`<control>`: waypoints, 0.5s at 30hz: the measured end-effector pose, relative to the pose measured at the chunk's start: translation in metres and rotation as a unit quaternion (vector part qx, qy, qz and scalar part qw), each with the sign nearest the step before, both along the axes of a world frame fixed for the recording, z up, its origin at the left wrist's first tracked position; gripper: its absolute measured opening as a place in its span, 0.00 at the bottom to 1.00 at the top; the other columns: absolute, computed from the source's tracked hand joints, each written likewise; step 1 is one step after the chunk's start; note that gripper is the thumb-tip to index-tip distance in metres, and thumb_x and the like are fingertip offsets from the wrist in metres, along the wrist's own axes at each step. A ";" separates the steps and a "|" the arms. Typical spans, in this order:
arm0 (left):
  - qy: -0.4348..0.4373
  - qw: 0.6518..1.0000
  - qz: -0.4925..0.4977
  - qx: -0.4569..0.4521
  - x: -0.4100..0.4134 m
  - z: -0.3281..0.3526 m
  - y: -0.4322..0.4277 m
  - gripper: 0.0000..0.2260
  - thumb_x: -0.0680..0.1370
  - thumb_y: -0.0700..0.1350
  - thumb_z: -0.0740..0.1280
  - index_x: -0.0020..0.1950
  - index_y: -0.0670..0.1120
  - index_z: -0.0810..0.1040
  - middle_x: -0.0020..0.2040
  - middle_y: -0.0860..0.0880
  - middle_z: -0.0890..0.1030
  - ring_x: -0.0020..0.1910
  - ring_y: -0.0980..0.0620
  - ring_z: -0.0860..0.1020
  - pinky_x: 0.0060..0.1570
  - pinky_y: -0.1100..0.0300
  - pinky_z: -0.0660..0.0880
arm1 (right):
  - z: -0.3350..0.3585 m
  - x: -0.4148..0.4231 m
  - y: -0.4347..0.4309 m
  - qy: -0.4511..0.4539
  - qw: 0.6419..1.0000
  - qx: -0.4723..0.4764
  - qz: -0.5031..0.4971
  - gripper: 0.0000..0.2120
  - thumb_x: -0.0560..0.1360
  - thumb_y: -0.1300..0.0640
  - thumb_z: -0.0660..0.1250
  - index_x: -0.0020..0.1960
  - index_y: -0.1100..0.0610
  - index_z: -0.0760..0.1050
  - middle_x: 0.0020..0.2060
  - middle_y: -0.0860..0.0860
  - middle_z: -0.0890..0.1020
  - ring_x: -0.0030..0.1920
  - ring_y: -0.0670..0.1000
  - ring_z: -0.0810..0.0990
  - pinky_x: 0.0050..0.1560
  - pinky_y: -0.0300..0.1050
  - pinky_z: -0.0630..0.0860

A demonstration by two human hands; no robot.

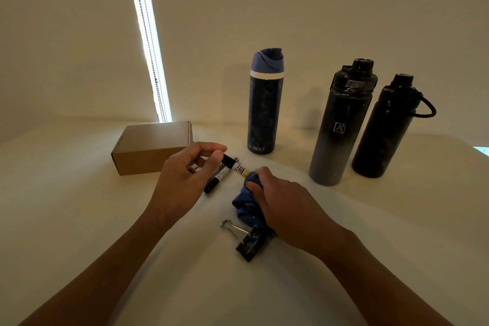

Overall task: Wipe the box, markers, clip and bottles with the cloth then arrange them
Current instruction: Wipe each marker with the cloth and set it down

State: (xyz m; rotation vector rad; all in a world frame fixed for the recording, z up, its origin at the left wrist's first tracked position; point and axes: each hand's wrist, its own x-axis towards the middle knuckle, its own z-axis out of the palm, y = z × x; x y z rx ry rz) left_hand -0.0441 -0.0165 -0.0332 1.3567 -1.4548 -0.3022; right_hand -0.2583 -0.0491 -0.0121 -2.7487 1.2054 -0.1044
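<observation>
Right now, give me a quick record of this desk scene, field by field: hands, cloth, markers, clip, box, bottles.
left hand: pinches the cap end of a marker, held above the table
right hand: grips the blue cloth round that marker's other end
second marker: lying on the table under the held one
clip: black binder clip, on the table beside the cloth
box: closed cardboard, far left
bottles: blue, grey-black, black, all upright
</observation>
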 end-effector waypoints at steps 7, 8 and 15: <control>0.011 1.000 0.018 0.013 0.001 0.000 -0.003 0.11 0.81 0.58 0.68 0.56 0.55 0.85 0.45 0.59 0.85 0.45 0.55 0.82 0.50 0.57 0.81 | -0.006 0.001 -0.001 -0.013 1.000 -0.025 -0.001 0.31 0.79 0.42 0.65 0.74 0.54 0.57 0.63 0.52 0.75 0.55 0.49 0.78 0.57 0.43 0.75; 0.029 0.999 0.015 0.010 0.003 0.000 -0.003 0.10 0.82 0.56 0.68 0.57 0.55 0.85 0.46 0.58 0.85 0.47 0.54 0.83 0.51 0.56 0.82 | -0.006 0.001 -0.001 -0.014 1.000 -0.021 -0.001 0.31 0.79 0.43 0.65 0.74 0.54 0.57 0.63 0.52 0.75 0.53 0.48 0.77 0.56 0.42 0.74; 0.068 0.997 0.019 -0.013 0.005 -0.001 -0.004 0.08 0.83 0.49 0.68 0.61 0.54 0.84 0.51 0.55 0.85 0.50 0.51 0.83 0.54 0.54 0.83 | -0.007 -0.002 0.003 -0.061 0.998 -0.003 0.007 0.23 0.81 0.45 0.62 0.70 0.52 0.59 0.57 0.51 0.78 0.45 0.46 0.74 0.45 0.38 0.71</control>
